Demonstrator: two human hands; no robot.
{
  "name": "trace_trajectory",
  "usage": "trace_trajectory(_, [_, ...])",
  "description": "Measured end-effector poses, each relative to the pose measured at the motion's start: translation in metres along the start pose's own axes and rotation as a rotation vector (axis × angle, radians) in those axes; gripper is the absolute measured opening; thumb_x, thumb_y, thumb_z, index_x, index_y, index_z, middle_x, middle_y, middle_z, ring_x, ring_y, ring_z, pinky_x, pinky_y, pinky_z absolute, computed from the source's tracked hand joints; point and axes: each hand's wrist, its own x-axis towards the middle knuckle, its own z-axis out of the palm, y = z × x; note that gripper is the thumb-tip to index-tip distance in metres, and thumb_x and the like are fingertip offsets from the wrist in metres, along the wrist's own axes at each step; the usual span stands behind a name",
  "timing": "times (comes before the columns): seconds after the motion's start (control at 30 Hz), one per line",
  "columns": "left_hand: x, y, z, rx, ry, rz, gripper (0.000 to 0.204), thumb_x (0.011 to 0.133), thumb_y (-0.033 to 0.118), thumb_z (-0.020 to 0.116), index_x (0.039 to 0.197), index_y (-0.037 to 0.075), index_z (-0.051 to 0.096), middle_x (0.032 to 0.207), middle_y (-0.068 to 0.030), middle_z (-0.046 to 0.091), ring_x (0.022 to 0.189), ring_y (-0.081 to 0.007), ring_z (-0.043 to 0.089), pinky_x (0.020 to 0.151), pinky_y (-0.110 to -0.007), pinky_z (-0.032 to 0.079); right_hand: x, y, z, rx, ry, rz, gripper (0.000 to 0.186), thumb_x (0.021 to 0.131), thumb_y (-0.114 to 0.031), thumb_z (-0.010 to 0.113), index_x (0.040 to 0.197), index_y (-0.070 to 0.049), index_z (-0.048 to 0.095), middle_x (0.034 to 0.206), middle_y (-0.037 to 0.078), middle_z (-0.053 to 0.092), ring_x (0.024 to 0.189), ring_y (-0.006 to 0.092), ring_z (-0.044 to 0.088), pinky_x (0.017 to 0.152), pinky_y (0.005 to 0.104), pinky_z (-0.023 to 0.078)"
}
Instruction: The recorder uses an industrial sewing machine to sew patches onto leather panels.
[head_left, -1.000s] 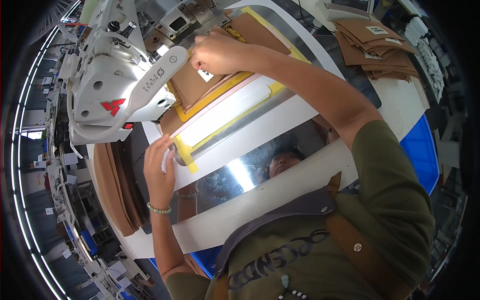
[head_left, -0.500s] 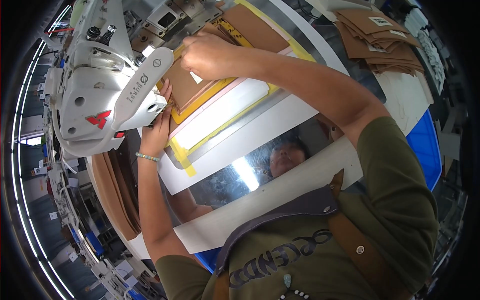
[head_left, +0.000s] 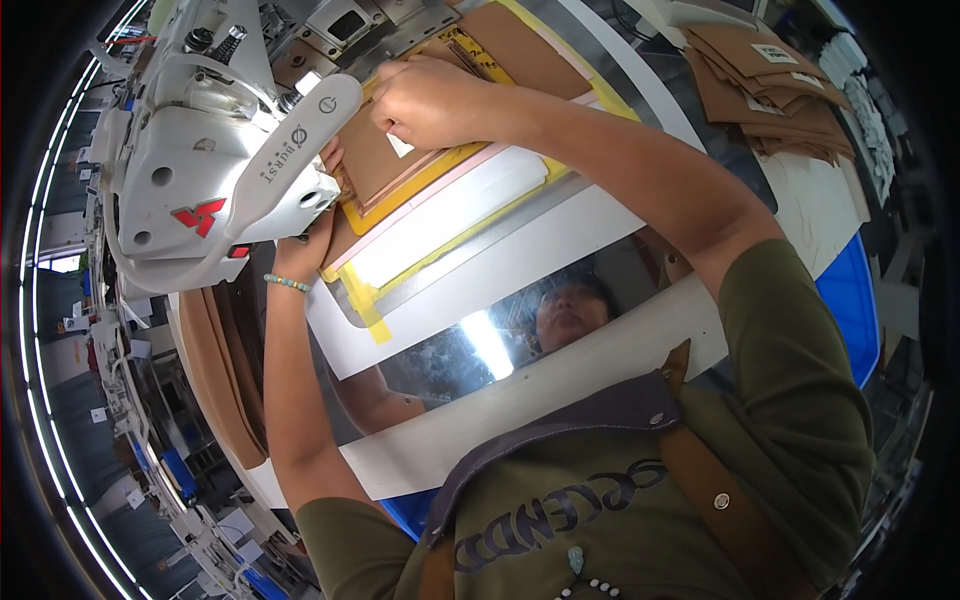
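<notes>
The right hand [head_left: 430,102] curls (left hand [head_left: 306,252] partly hidden).

Head view, taken from the left of two side-by-side fisheye cameras worn on the person's head. The lens faced steeply down over the table [head_left: 545,388], its wide field bending straight edges toward a dark round rim. The wearer's shirt [head_left: 640,530] stood near, across the lower edge; the left hand [head_left: 305,252] and right hand [head_left: 432,103] lay farther forward, above centre, with the machine [head_left: 205,140] at upper left.

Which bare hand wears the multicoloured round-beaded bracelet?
The left hand, partly hidden by the bulky white machine head: the bracelet circles its wrist, whereas the right hand has none.
</notes>
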Motion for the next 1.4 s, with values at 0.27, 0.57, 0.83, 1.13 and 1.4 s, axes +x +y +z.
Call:
trace_trajectory(0.27, [-0.028, -0.07, 0.014, 0.047, 0.033, -0.154, 0.039, 0.1, 0.015, 0.07, 0.138, 0.009, 0.068, 0.137, -0.0121, 0.072, 0.13, -0.0301, 0.066, 0.109, -0.042, 0.052, 0.001, -0.016, -0.007, -0.254, -0.06, -0.139, 0.015, 0.09, -0.008, 0.071, 0.102, -0.011, 0.08, 0.117, 0.002, 0.072, 0.124, 0.0234, 0.061, 0.107, 0.0443, 0.048])
trace_trajectory(0.57, [-0.044, -0.096, 0.012, 0.219, 0.11, 0.055, 0.043, 0.1, 0.014, 0.072, 0.142, 0.008, 0.065, 0.134, -0.0135, 0.073, 0.128, -0.0311, 0.067, 0.11, -0.042, 0.052, -0.004, -0.039, -0.018, 0.127, -0.282, -0.27, 0.058, 0.077, 0.0, 0.083, 0.131, -0.02, 0.077, 0.142, 0.002, 0.065, 0.134, 0.0239, 0.058, 0.114, 0.0434, 0.046])
trace_trajectory(0.83, [0.011, -0.043, 0.006, -0.583, 0.06, -0.047, 0.031, 0.104, 0.008, 0.067, 0.134, 0.009, 0.075, 0.148, -0.013, 0.067, 0.143, -0.0279, 0.056, 0.127, -0.043, 0.038, -0.006, -0.034, -0.016, 0.093, -0.28, -0.276, 0.055, 0.077, -0.001, 0.082, 0.129, -0.02, 0.08, 0.142, 0.006, 0.067, 0.13, 0.0268, 0.061, 0.112, 0.0424, 0.047])
trace_trajectory(1.13, [0.014, -0.04, 0.015, -0.676, 0.147, -0.096, 0.025, 0.103, 0.005, 0.067, 0.125, 0.006, 0.076, 0.137, -0.016, 0.072, 0.135, -0.0303, 0.063, 0.12, -0.044, 0.045, -0.004, -0.031, -0.011, 0.1, -0.273, -0.25, 0.046, 0.085, -0.002, 0.074, 0.126, -0.022, 0.081, 0.139, 0.006, 0.068, 0.129, 0.0272, 0.062, 0.11, 0.0434, 0.048])
trace_trajectory(1.4, [0.007, -0.053, 0.018, -0.396, 0.101, -0.147, 0.024, 0.103, 0.007, 0.067, 0.125, 0.006, 0.076, 0.134, -0.0171, 0.073, 0.133, -0.0319, 0.065, 0.117, -0.044, 0.047, 0.007, -0.028, -0.003, 0.144, -0.266, -0.241, 0.04, 0.091, -0.004, 0.065, 0.122, -0.023, 0.084, 0.133, 0.008, 0.071, 0.125, 0.0299, 0.065, 0.106, 0.044, 0.053])
